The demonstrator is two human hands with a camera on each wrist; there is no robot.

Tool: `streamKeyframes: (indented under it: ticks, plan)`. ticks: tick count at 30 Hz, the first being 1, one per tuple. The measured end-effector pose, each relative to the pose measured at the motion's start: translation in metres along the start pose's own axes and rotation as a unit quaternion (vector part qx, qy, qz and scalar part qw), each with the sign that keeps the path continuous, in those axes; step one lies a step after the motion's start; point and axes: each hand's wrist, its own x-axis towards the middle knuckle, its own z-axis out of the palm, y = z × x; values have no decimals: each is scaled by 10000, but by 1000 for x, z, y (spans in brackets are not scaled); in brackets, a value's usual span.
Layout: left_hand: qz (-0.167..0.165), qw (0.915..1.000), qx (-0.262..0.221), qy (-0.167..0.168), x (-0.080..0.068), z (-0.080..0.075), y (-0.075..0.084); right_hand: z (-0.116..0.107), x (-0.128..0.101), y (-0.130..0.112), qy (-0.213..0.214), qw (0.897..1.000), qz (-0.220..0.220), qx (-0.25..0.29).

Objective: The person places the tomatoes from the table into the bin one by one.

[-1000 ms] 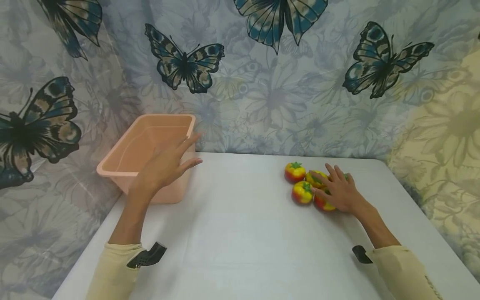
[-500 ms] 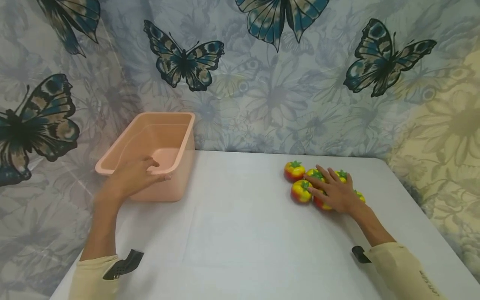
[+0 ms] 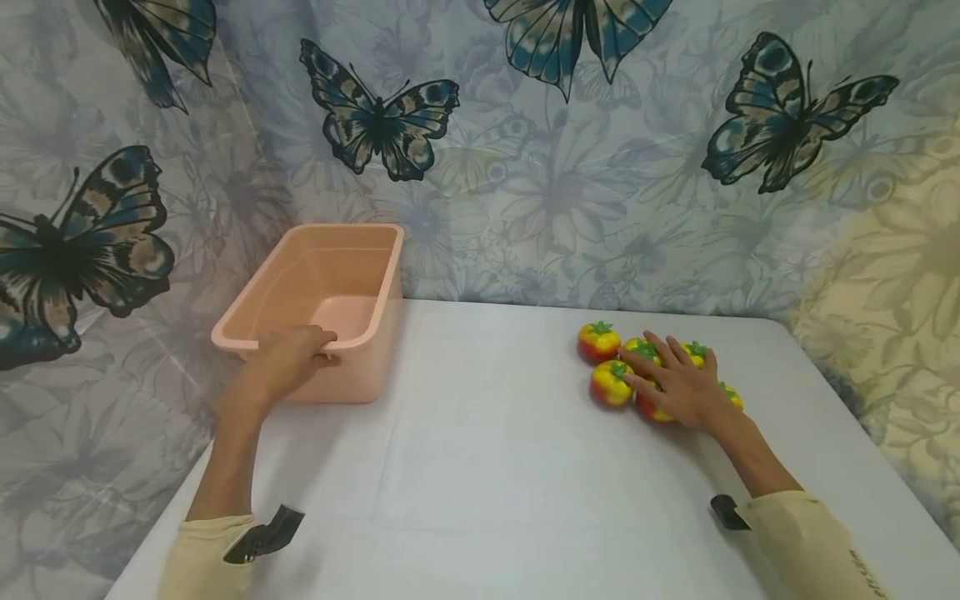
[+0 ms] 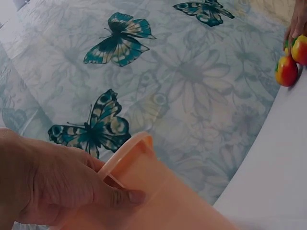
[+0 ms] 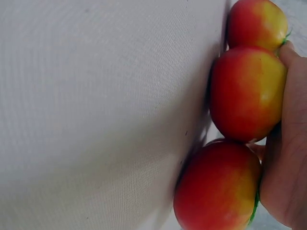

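Observation:
My left hand (image 3: 288, 360) grips the near rim of a peach plastic tub (image 3: 363, 379) at the table's left. In the left wrist view, the thumb presses the outside of the tub wall (image 4: 168, 194) while the other fingers are hidden behind the rim. At the right, my right hand (image 3: 684, 390) rests with spread fingers over several red-and-yellow tomato-like fruits with green leafy tops. One fruit (image 3: 597, 342) lies at the cluster's back left, another fruit (image 3: 611, 384) just before it. The right wrist view shows a fruit (image 5: 247, 93) close against the palm side; others are partly covered.
The tub shows a bare inner floor. A white-covered table (image 3: 480, 450) stretches between the tub and the fruits. Behind it hangs a butterfly-printed cloth (image 3: 547, 208), and the tub stands close to it at the back left.
My left hand has come back from over the tub to its near rim and now grips it. My right hand stays on the fruits, with only a slight shift.

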Motion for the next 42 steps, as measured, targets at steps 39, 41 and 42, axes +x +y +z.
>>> streamKeyframes:
  ticks: [39, 41, 42]
  plan:
    - [173, 9926, 708, 972, 69, 63, 208, 2, -2, 2, 48, 9999, 135, -53]
    - [150, 9921, 752, 994, 71, 66, 215, 2, -1, 1, 31, 9999, 151, -52]
    - [136, 9920, 771, 993, 72, 67, 219, 1, -1, 0, 18, 9999, 163, -52]
